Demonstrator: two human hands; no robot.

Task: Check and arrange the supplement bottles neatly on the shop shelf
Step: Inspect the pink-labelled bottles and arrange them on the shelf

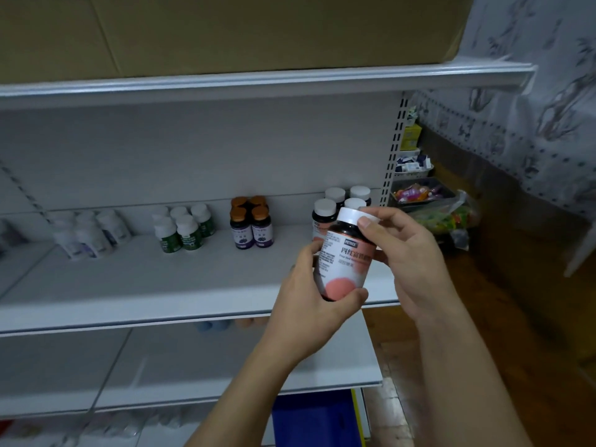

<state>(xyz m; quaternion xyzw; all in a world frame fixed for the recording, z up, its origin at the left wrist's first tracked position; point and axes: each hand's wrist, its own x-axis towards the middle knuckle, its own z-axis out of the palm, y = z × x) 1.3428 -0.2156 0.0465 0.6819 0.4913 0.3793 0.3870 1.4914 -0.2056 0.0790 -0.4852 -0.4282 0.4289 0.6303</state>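
A dark bottle (346, 256) with a white cap and a pink-and-white label is held in front of the white shelf (135, 285). My left hand (309, 314) grips its lower body from below. My right hand (409, 253) holds its upper part, fingertips on the cap. Behind it, at the shelf's right end, stand several matching white-capped bottles (335, 204). Further left stand purple-labelled bottles with copper caps (251, 222), green-labelled white bottles (183, 229) and blurred white bottles (90, 232).
A cardboard box (225, 30) sits on the upper shelf. A lower shelf (225, 366) juts out below, with a blue bin (316, 421) under it. To the right are baskets and a bag of colourful packets (432, 204), a wooden floor and a patterned cloth (532, 124).
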